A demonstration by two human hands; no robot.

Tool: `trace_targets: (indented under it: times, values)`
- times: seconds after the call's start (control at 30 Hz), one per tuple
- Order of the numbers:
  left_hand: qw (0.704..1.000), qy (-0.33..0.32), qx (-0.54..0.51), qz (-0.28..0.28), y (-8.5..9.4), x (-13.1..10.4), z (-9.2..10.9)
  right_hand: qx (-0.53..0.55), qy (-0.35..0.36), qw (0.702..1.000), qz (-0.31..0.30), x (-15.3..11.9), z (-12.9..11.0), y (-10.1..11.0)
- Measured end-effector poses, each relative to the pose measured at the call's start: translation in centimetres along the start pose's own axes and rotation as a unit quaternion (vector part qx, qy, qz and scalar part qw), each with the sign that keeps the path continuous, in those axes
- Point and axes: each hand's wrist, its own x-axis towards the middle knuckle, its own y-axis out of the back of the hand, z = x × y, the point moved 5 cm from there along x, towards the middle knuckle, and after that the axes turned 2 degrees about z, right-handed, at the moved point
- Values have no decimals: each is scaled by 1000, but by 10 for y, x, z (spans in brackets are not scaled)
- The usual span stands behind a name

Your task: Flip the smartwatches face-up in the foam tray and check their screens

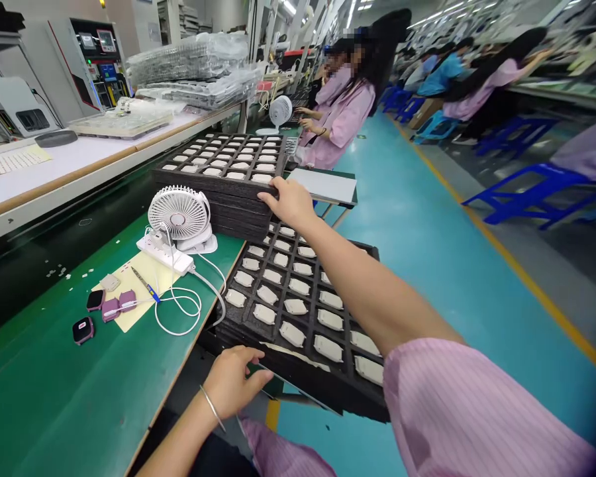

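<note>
A black foam tray (318, 278) full of white, rounded rectangular pieces lies near me, on top of other dark trays. My left hand (236, 381) is at its front edge, thumb and fingers apart and nothing between them; I cannot tell whether the fingertips touch the edge. Farther off stands a stack of similar foam trays (238, 195), its top one also filled with white pieces. My right hand (294, 202) reaches across the nearer tray and grips the near right corner of that stack's top tray, fingers above and thumb on the side.
On the green bench (79, 397) are a white fan (179, 215), a power strip (165, 255) with looping cables, a pen (146, 285) and several small watch-like devices (83, 330). A co-worker in pink (345, 126) stands beyond the stack. Blue stools (536, 192) stand at right.
</note>
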Motion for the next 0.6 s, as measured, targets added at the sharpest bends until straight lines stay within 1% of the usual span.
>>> trace_targets:
  times: [0.1,0.23,0.3,0.37,0.43,0.47,0.53,0.6]
  values:
    - [1000,-4,-4,2,-2,-2,-4,-13,-8,1000,25,-6,-4,-1]
    - [1000,-12,13,-4,-5,-5,-4,-11,-26,999,20,-2,-9,-3]
    - [999,-10,36,-19,-7,-7,-5,14,-10,1000,4,0,-3,-2]
    - [997,-4,70,-46,-11,-10,-8,60,10,998,-16,-5,15,2]
    - [992,9,102,-73,-16,-14,-18,104,14,994,-34,-25,43,8]
    - [989,17,116,-86,-19,-17,-25,113,8,993,-45,-42,60,11]
    - [984,35,140,-107,-27,-22,-42,102,-12,991,-87,-86,93,11]
    - [976,55,164,-133,-37,-27,-60,66,-59,985,-147,-142,118,7]
